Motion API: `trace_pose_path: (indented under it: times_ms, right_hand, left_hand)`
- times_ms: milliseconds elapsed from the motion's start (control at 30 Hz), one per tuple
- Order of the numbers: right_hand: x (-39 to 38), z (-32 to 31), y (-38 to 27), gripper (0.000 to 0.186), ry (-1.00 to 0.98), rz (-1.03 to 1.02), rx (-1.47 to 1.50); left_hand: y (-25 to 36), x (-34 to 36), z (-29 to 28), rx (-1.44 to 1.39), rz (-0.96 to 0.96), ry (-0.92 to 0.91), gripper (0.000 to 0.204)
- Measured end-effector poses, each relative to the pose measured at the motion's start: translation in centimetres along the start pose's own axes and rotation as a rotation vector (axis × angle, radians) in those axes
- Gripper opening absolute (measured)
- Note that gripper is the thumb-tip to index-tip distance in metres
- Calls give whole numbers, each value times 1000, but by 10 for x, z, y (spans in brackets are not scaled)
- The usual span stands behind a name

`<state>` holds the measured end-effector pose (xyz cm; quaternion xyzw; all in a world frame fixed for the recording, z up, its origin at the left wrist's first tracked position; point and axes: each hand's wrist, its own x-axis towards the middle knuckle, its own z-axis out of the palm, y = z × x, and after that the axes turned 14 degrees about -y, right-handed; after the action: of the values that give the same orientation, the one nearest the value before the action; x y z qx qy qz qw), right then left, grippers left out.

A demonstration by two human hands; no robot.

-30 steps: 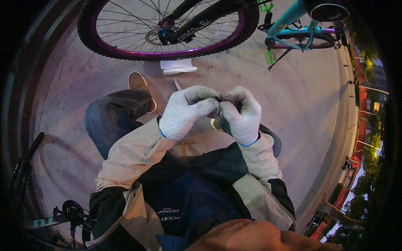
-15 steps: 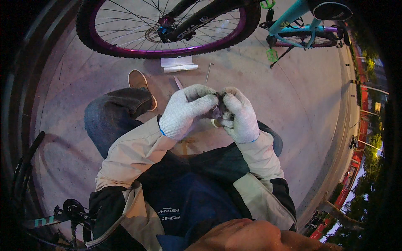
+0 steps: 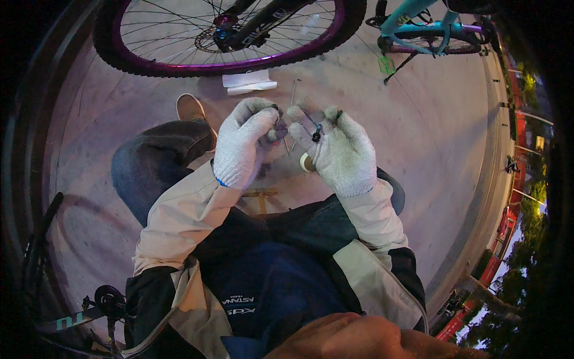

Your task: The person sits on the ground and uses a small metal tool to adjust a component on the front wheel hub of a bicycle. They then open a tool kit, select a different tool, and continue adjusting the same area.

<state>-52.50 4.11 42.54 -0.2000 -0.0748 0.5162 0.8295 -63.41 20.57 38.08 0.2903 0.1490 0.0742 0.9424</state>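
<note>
My left hand [image 3: 244, 143], in a pale knit glove, is closed with thumb and fingers pinching a small dark part [image 3: 275, 108] whose shape I cannot make out. To its right, my right hand [image 3: 347, 152] is gloved too, palm turned up and fingers loosely extended. A small black bolt-like part [image 3: 316, 136] rests on that hand where fingers and palm meet. The two hands are apart, above the floor. Partly behind my right hand, a pale round ring [image 3: 307, 162] shows. A thin metal rod [image 3: 294, 90] lies on the floor just beyond the hands.
Beyond my hands stands a bicycle wheel [image 3: 209, 70] with a purple rim, white folded paper [image 3: 249, 82] beside its tyre. A turquoise bicycle [image 3: 412, 30] is at the far right. Tan wooden-looking pieces [image 3: 260, 193] lie near my lap. Another bicycle's handlebar [image 3: 75, 320] is at the lower left.
My hands have moved apart from where they met. The right one has turned palm up and opened out, showing the black part. The view has shifted slightly.
</note>
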Motion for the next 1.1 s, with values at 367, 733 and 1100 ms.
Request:
trace_pose_path:
  times_ms: [367,733,1100]
  right_hand:
    - [-3,0,-1,22,-30,-63,-76]
    - [-6,-1,-4,20,-41,-57,-22]
    - [-8,-2,-4,21,-74,-70,-67]
  left_hand:
    - [-4,-6,4,240,53,-73,20]
    - [-11,-8,2,354,-35,-72,27]
    - [-10,-9,1,301,-48,-100,24]
